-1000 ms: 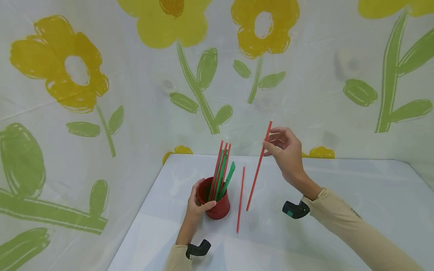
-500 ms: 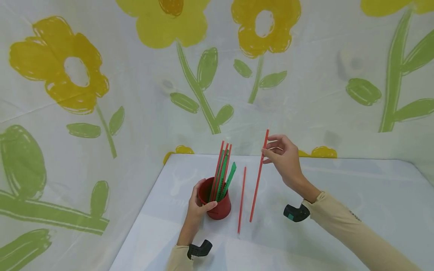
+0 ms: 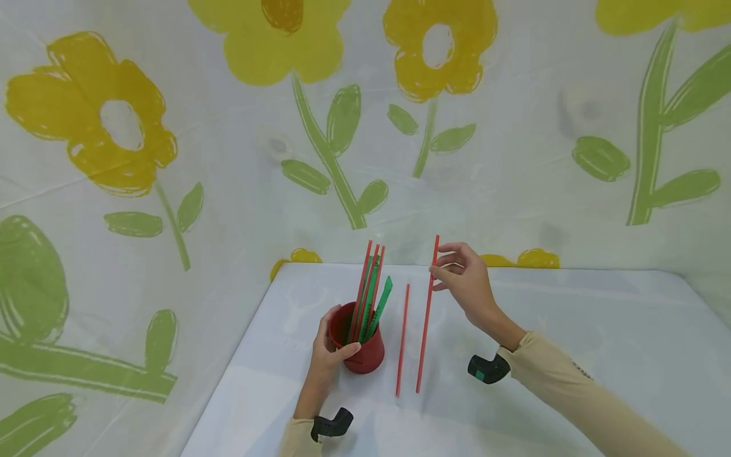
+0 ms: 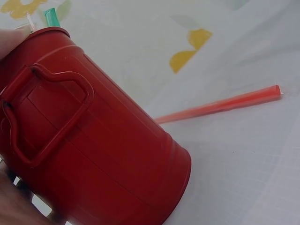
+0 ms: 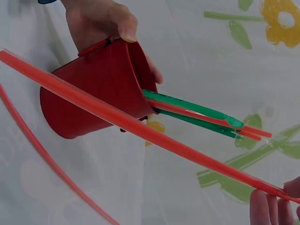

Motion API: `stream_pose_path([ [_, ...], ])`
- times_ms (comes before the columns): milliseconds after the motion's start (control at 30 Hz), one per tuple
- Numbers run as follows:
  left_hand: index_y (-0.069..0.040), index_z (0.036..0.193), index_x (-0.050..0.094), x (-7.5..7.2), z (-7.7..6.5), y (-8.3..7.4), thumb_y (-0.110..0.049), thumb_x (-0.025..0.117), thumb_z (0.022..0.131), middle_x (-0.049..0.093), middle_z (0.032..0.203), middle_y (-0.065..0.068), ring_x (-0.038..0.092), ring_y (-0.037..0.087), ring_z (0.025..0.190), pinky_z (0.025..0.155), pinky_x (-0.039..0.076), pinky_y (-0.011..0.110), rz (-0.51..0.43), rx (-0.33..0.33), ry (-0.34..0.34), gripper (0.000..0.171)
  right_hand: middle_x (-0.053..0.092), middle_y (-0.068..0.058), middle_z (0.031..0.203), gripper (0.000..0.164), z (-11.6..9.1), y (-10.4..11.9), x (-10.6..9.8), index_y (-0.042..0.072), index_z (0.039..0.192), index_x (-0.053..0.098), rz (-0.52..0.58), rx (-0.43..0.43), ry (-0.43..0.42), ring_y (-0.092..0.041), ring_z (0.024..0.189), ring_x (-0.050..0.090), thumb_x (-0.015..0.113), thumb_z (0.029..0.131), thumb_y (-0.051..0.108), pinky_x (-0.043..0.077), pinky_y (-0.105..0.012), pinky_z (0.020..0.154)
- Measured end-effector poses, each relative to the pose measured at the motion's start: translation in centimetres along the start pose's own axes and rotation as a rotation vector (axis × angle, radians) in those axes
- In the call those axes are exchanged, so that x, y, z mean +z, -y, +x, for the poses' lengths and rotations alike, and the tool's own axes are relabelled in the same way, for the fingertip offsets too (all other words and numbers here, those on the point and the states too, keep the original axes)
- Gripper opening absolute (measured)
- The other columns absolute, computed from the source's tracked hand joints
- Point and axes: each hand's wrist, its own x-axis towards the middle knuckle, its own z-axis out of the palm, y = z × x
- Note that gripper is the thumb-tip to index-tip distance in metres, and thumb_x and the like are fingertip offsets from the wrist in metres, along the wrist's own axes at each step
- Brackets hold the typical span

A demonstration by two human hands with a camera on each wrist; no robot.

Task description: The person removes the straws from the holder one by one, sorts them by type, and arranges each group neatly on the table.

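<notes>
My left hand (image 3: pixel 327 358) grips a red metal bucket (image 3: pixel 370 357), thumb at the rim. Its wire handle (image 4: pixel 83 86) hangs against the side in the left wrist view. Several red straws (image 3: pixel 361 289) and green straws (image 3: pixel 384 301) stand leaning in the bucket. To the right, my right hand (image 3: pixel 471 289) pinches a long red straw (image 5: pixel 164 143) near its upper end, holding it almost upright. Clear wrapping shows along it in the right wrist view. Between bucket and held straw, another red straw (image 3: pixel 403 343) lies on the table.
The white table (image 3: pixel 571 330) extends to the right of both hands. Behind and to the left hangs a pale cloth (image 3: pixel 240 127) printed with yellow flowers and green leaves. Each wrist carries a black camera mount (image 3: pixel 488 369).
My right hand has come down and a little left with the red straw, which now stands more upright. My left hand and the bucket stay in place.
</notes>
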Motion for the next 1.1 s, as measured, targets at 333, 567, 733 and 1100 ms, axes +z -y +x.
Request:
stream_pose_path([
  [333, -0.015, 0.146, 0.029, -0.1, 0.1, 0.0, -0.004, 0.067, 0.08, 0.041, 0.14, 0.008, 0.037, 0.029, 0.126, 0.093, 0.046, 0.036, 0.009, 0.001, -0.003, 0.077, 0.057, -0.019, 0.1, 0.037, 0.1, -1.5, 0.4, 0.003, 0.121, 0.051, -0.001, 0.063, -0.006, -0.022, 0.08, 0.065, 0.066, 0.087, 0.006, 0.057, -0.034, 0.064],
  [567, -0.019, 0.145, 0.031, 0.1, 0.0, 0.0, -0.005, 0.068, 0.079, 0.042, 0.14, 0.008, 0.037, 0.028, 0.126, 0.093, 0.047, 0.034, 0.008, 0.005, -0.006, 0.076, 0.057, -0.018, 0.099, 0.036, 0.4, -2.5, 0.9, 0.003, 0.121, 0.05, -0.032, 0.086, -0.013, -0.026, 0.081, 0.065, 0.065, 0.088, 0.007, 0.057, -0.034, 0.064],
  [733, -0.018, 0.145, 0.031, 0.1, 0.1, 0.0, -0.002, 0.067, 0.08, 0.042, 0.14, 0.009, 0.038, 0.029, 0.125, 0.094, 0.046, 0.037, 0.0, 0.011, 0.002, 0.076, 0.058, -0.017, 0.099, 0.035, 0.8, -3.3, 1.3, 0.004, 0.12, 0.051, -0.067, 0.113, -0.022, -0.027, 0.08, 0.065, 0.065, 0.088, 0.009, 0.056, -0.032, 0.063],
  [1100, -0.019, 0.145, 0.031, 0.0, -0.1, 0.0, -0.007, 0.069, 0.079, 0.042, 0.139, 0.006, 0.037, 0.028, 0.126, 0.093, 0.047, 0.037, 0.022, -0.006, -0.009, 0.077, 0.059, -0.018, 0.101, 0.036, 1.2, -4.7, 2.1, 0.004, 0.122, 0.051, -0.098, 0.195, -0.017, -0.026, 0.078, 0.066, 0.064, 0.089, 0.01, 0.056, -0.033, 0.064],
])
